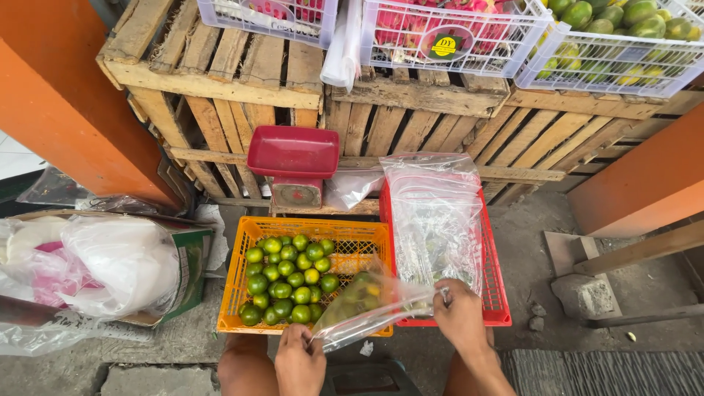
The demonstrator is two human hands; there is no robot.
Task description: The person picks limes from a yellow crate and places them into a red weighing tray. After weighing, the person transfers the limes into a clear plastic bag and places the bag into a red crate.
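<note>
My left hand [299,359] and my right hand [460,314] hold the two ends of a clear plastic bag [370,304] with several green limes inside. The bag hangs tilted over the front right corner of an orange basket [352,242] that holds a heap of green limes [290,279]. To the right sits a red basket [496,290] covered with a stack of clear plastic bags [433,216]. My bare knees show at the bottom edge.
A red weighing scale [293,165] stands behind the orange basket against wooden crates [220,88]. White baskets of fruit [609,44] sit on top. A box with plastic bags [110,268] lies at left. Orange pillars flank both sides.
</note>
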